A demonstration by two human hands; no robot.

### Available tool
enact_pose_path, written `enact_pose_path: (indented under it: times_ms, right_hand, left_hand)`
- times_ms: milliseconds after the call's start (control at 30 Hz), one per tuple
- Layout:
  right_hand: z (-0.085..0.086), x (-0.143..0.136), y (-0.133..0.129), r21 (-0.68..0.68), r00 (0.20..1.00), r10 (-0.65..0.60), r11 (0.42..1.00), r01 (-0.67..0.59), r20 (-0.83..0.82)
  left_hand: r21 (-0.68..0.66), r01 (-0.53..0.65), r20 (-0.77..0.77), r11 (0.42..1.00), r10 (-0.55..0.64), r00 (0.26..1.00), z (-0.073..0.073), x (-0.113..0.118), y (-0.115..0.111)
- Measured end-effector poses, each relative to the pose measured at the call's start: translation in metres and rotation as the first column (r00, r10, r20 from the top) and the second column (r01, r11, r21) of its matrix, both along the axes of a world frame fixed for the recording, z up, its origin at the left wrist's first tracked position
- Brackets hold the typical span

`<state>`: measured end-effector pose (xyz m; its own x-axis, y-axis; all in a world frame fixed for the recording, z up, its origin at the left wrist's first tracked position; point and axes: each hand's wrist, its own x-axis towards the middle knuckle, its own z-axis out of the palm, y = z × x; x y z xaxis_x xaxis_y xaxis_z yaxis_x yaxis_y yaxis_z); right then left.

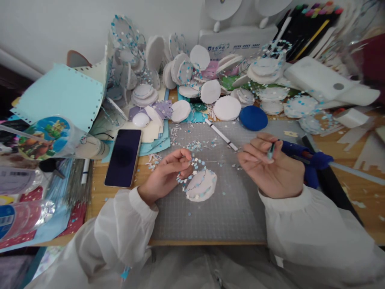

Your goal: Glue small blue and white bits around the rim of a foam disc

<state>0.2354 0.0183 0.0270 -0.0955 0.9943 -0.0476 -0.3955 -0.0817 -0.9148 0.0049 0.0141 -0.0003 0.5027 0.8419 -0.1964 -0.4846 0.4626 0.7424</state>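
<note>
1. Pinching the edge of a ring dotted with blue and white bits (197, 161), the person's left hand (168, 170) has its thumb and fingers at the ring's upper left side.
2. The ring stands tilted at a white disc (203, 189), which lies on the grey cutting mat (234, 224), between the two hands.
3. The right hand (267, 164), raised and palm turned inward, grips a small dark-tipped object (271, 151) between thumb and fingertips; what it is cannot be told.
4. Just beyond the right hand lies a blue glue gun (320, 160); a white pen (221, 134) rests on the mat between the hands, farther back.
5. A phone (123, 158) lies left of the mat, and a blue disc (253, 118) sits at its back edge.
</note>
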Motion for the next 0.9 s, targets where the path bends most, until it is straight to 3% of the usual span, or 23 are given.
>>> enact_pose_path:
  times_ms: [200, 467, 567, 667, 800, 900]
  right_hand:
    - [0.011, 0.0, 0.001, -0.044, 0.989, -0.038, 0.999, 0.032, -0.144]
    - [0.013, 0.002, 0.001, -0.043, 0.918, 0.049, 0.997, -0.071, -0.393]
    - [0.007, 0.001, 0.0, -0.046, 0.93, 0.061, 0.996, -0.083, -0.362]
    - [0.0, -0.003, -0.002, -0.02, 0.961, 0.101, 0.994, -0.11, -0.259]
    - [-0.006, -0.008, -0.006, 0.024, 0.986, 0.104, 0.995, -0.102, -0.129]
    - [-0.009, -0.011, -0.008, 0.07, 0.996, 0.081, 0.994, -0.078, -0.047]
  left_hand:
    - [-0.057, -0.021, 0.063, 0.998, 0.025, 0.998, -0.001, -0.001, 0.002]
    - [-0.203, -0.155, 0.177, 0.967, 0.192, 0.965, 0.009, -0.003, 0.006]
    - [-0.119, -0.181, 0.107, 0.976, 0.194, 0.975, 0.007, -0.003, 0.006]
    - [0.051, -0.156, -0.011, 0.986, 0.157, 0.988, 0.001, -0.002, 0.002]
    - [0.224, 0.023, -0.197, 0.974, 0.022, 0.98, -0.003, -0.002, -0.005]
    - [0.318, 0.195, -0.342, 0.928, -0.08, 0.936, 0.0, -0.003, -0.01]
